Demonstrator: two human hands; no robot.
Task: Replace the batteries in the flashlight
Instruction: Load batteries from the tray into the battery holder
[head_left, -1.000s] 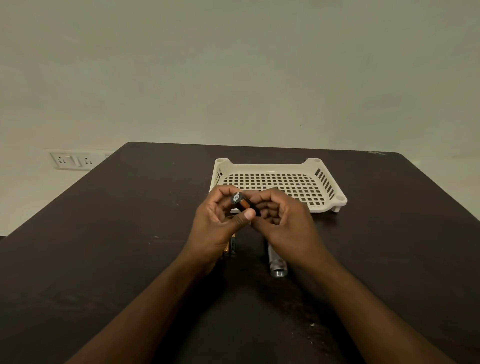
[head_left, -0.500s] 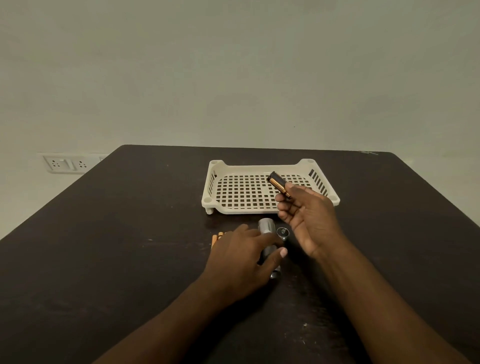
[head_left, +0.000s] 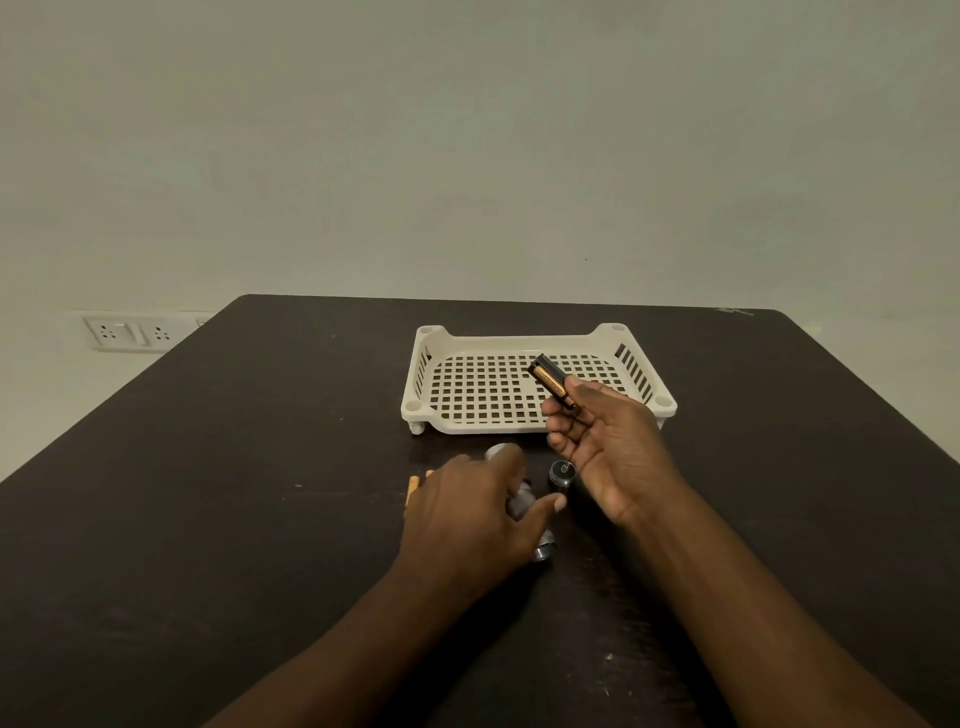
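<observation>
Two hands | left hand (head_left: 467, 519) covers flashlight (head_left: 543, 551) | cap (head_left: 562, 475), perhaps, beside

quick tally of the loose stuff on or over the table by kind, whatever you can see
batteries: 2 seen, one in the right hand (battery), at least one orange battery mostly hidden by the left hand
flashlight body: 1
flashlight cap: 1
white tray: 1
total: 5

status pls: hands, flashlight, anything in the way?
Right hand holds a battery over the white tray. Left hand on the flashlight body, grip unclear. Cap off, standing beside it. Nothing blocking.
</observation>
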